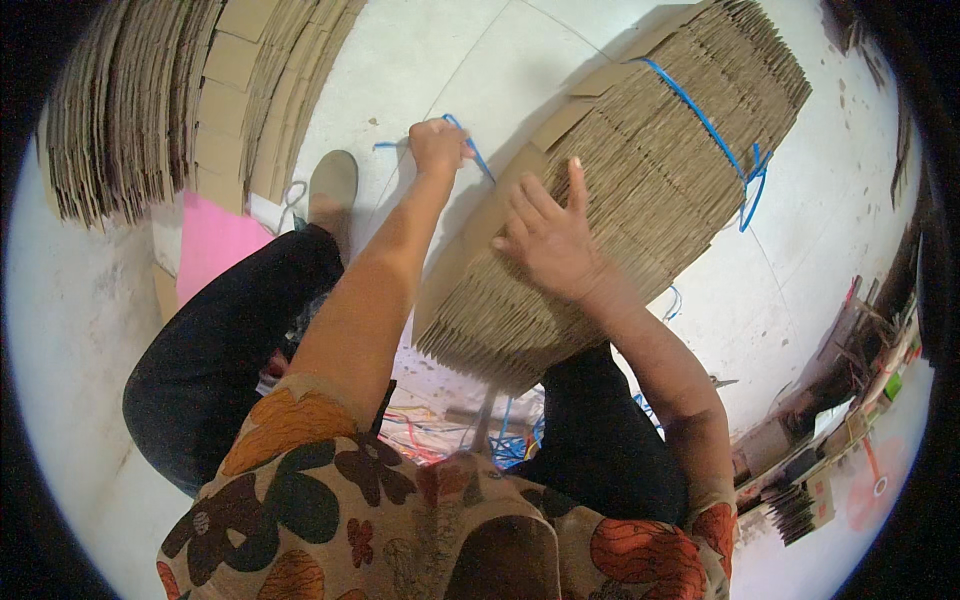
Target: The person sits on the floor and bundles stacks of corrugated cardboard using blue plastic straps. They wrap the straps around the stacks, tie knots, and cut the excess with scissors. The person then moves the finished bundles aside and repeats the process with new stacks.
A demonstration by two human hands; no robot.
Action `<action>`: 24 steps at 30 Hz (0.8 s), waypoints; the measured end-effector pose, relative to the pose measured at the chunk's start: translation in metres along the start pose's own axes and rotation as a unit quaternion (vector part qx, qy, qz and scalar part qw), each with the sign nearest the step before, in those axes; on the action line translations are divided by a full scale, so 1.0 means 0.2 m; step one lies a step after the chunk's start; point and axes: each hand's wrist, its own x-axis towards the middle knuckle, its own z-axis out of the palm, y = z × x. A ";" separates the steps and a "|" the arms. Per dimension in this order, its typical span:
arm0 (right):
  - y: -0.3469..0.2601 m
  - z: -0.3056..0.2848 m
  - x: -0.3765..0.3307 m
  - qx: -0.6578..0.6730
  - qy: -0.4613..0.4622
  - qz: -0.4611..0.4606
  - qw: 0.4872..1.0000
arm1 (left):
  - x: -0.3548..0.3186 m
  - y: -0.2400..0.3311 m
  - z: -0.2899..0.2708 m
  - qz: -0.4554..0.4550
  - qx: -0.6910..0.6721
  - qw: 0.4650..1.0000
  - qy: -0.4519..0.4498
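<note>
A long stack of flattened brown cardboard [660, 150] slants across the pale floor in front of me. Around its far part runs a blue strap [703, 118], knotted on the right side with loose ends. Left of the stack, my left hand [438, 146] is closed on another blue strap [482, 162], which leads down toward the stack's left side; a short end pokes out beyond the fist. My right hand [555, 240] is over the stack's near part, its fingers and thumb spread, holding nothing. Whether its palm touches the cardboard I cannot tell.
More cardboard stacks [225, 100] stand at the upper left, beside a pink sheet [215, 245]. A tangle of coloured straps [510, 435] lies between my legs. My shoed foot [333, 180] is left of the left forearm. Cluttered items [850, 370] line the right side.
</note>
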 end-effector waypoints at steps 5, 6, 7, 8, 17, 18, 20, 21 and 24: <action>-0.04 0.00 0.00 0.013 -0.004 0.014 1.000 | 0.07 0.15 0.16 0.016 -0.279 0.953 -0.118; -0.04 0.01 0.00 0.006 -0.002 0.014 1.000 | 0.08 0.17 0.18 0.034 -0.298 0.944 -0.140; -0.05 0.01 0.00 0.017 0.003 0.021 1.000 | 0.07 0.18 0.19 0.033 -0.295 0.944 -0.147; -0.05 0.00 0.01 0.028 0.012 0.031 0.999 | 0.07 0.22 0.20 0.035 -0.290 0.944 -0.155; -0.02 0.05 -0.06 0.051 0.041 0.048 0.997 | -0.23 0.32 -0.01 0.152 -0.010 0.949 -0.277; -0.01 0.05 -0.06 0.049 0.034 0.050 0.997 | -0.25 0.31 -0.02 0.165 0.032 0.941 -0.292; -0.02 0.06 -0.07 0.050 0.052 0.044 0.996 | -0.30 0.32 -0.04 0.190 0.081 0.928 -0.309; -0.02 0.06 -0.08 0.050 0.061 0.040 0.996 | -0.33 0.33 -0.04 0.203 0.105 0.921 -0.316; -0.01 0.08 -0.08 0.038 0.076 0.041 0.996 | -0.39 0.38 -0.05 0.229 0.088 0.917 -0.313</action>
